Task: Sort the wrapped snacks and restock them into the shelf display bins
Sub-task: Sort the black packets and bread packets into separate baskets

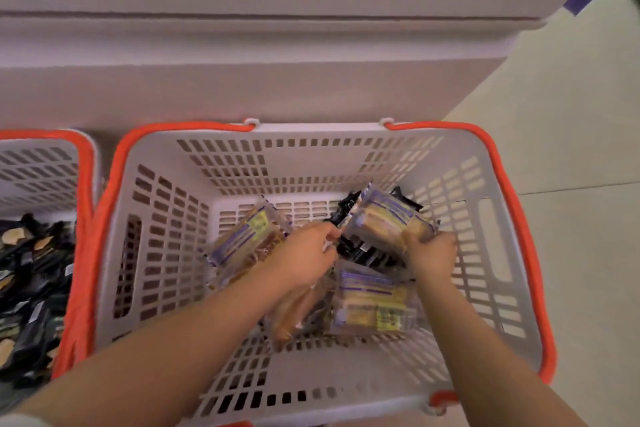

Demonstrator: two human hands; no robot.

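Fingers of the right hand (433,255) are wrapped around the lower end of a clear-wrapped snack pack (388,218) with purple print, which is held tilted up near the far right corner of the grey basket (166,253). The opposite crimped edge of that same pack appears to be pinched by the left hand (304,253), though blur makes the contact uncertain. Black wrappers (360,248) are seen beneath and behind the held pack. Two more purple-printed packs are seen on the basket floor: one (242,239) left of the left hand, another (372,305) under the right forearm. The basket is rimmed with orange handles (519,236). A second basket (41,163), at the left edge, is filled with dark wrapped snacks (27,288).
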